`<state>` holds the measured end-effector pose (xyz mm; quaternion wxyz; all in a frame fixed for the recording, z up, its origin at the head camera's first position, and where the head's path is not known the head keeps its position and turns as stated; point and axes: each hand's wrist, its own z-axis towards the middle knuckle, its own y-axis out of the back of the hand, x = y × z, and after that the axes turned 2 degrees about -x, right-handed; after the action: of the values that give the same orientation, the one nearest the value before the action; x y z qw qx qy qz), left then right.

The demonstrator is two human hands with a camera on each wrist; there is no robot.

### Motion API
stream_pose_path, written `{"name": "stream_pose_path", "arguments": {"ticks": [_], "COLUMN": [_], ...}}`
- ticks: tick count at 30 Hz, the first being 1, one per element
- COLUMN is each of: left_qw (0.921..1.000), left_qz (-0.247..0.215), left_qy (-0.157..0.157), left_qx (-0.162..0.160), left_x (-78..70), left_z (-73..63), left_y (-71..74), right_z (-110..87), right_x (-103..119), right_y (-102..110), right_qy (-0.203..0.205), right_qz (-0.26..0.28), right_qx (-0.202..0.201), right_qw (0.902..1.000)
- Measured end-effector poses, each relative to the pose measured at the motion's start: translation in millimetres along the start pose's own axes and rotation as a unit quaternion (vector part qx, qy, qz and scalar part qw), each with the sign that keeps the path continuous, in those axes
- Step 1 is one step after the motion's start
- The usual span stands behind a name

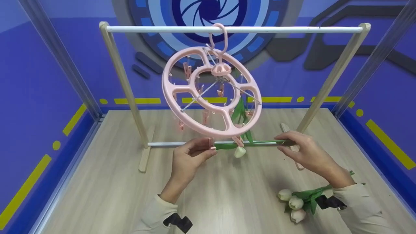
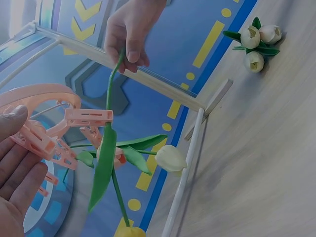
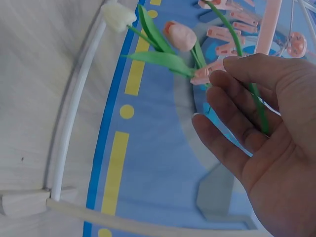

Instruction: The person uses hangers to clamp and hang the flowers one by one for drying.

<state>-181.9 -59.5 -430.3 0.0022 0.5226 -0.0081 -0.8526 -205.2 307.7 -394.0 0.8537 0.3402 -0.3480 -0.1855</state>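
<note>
A round pink clip hanger (image 1: pixel 182 88) hangs by its hook from a rod, tilted toward me. My left hand (image 1: pixel 185 157) pinches a pink clothespin (image 1: pixel 211 143) under the ring's near side. Off to the right, my right hand (image 1: pixel 304 151) holds the green stem (image 1: pixel 263 142) of an artificial tulip between thumb and fingers. That stem stretches level toward the left hand; a yellow bloom (image 2: pixel 130 232) shows at its lower end in the left wrist view. A white tulip (image 1: pixel 240 152) and a pink tulip (image 3: pixel 180 36) hang head down from the hanger.
A wooden stand with a white top rod (image 1: pixel 156 29) and a lower white rod (image 1: pixel 165 144) frames the hanger. Several pale tulips (image 1: pixel 295 203) lie on the table beside my right sleeve. More pink clothespins (image 1: pixel 187 70) dangle around the ring.
</note>
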Motion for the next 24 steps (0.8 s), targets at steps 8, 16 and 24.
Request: {"name": "stream_pose_path", "arguments": {"ticks": [8, 16, 24], "left_qw": [0.9997, 0.9998, 0.9998], "left_qz": [0.02, 0.008, 0.008], "left_qy": [0.013, 0.015, 0.013], "left_qx": [-0.004, -0.01, -0.015], "left_x": [0.2, 0.4, 1.2], "left_z": [-1.3, -1.5, -2.5], "left_y": [-2.2, -2.7, -0.9], "right_z": [-14.3, -35.5, -57.9], "right_x": [-9.9, -23.0, -37.3], "right_y": [12.2, 20.2, 24.6], "right_qy": [-0.068, -0.082, -0.096], "right_qz": [-0.021, -0.034, -0.069], "right_qx": [-0.036, -0.02, 0.001], "right_qw": [0.9968, 0.9959, 0.993]}}
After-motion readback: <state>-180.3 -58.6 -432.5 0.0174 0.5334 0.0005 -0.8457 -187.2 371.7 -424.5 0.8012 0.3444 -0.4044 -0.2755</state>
